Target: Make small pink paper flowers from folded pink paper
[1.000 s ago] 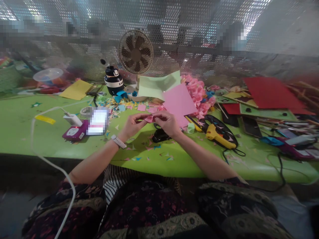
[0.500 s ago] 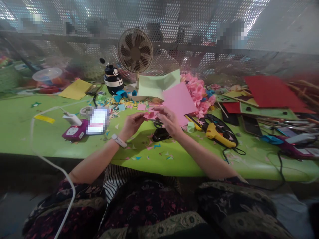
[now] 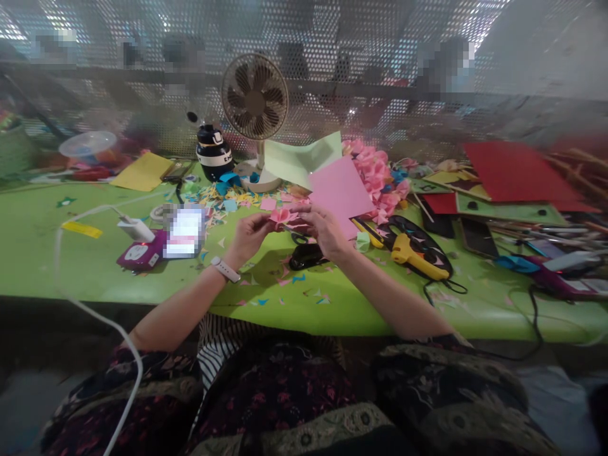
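Nearest the camera lies a dark, flower-patterned lap, and both bare forearms reach from it over the front edge of the green worktop (image 3: 71, 266), which is strewn with small paper scraps. The left wrist wears a white wristband (image 3: 225, 269). The left hand (image 3: 249, 233) and the right hand (image 3: 327, 231) meet just above the worktop, and each pinches an end of a small folded pink paper piece (image 3: 284, 217) between thumb and fingertips, so the piece hangs in the air between them. Under the hands rests a black tool (image 3: 306, 256) (too blurred to name). To the right lies a yellow glue gun (image 3: 418, 258); to the left a white charger (image 3: 137, 228) sits beside a purple device (image 3: 137, 254). Just behind the hands leans a pink paper sheet (image 3: 339, 189), with a pale green sheet (image 3: 299, 159) behind it and a heap of pink paper flowers (image 3: 377, 180) beside it. Farther back stand a black-and-white bottle (image 3: 213, 154) and a small fan (image 3: 255, 95), before a perforated metal screen (image 3: 332, 38).
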Tool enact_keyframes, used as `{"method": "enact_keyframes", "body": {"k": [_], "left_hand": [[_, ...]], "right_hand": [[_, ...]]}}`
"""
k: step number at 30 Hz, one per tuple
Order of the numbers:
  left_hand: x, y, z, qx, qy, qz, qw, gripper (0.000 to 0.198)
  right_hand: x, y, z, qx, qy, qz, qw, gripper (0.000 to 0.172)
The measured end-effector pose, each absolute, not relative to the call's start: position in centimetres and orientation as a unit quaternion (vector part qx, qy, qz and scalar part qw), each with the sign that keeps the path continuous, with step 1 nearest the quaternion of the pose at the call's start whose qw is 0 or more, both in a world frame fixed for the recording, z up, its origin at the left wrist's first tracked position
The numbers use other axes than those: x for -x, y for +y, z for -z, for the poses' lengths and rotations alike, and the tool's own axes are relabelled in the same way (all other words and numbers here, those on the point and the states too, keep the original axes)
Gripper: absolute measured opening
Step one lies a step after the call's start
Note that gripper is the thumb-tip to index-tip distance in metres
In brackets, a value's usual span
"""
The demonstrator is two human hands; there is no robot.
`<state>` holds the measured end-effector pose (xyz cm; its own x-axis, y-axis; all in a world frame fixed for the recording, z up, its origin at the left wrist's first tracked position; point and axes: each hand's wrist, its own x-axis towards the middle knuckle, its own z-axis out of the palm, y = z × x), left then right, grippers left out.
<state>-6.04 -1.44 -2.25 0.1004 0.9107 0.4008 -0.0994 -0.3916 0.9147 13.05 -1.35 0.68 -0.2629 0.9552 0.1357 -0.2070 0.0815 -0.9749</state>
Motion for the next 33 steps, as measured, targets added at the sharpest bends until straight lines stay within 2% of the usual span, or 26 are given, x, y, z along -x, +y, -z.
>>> {"method": "enact_keyframes", "body": {"k": [12,27,33], "left_hand": [[5.98,-1.57,2.09,-0.609,0.352,-0.580,0.410,0.026],[5.87,-1.51,2.20,-0.599,0.354,-0.585,0.417,0.029],[5.98,-1.38,2.54,-0.615,0.352,-0.585,0.395,0.024]], "right_hand": [[-13.15,-1.71,-0.87,0.349,-0.550,-0.579,0.490,0.015],[-13.11,-1.83,-1.06,0.358,-0.545,-0.579,0.489,0.017],[-13.06,-1.65,-0.74,0.359,-0.543,-0.583,0.487,0.017]]}}
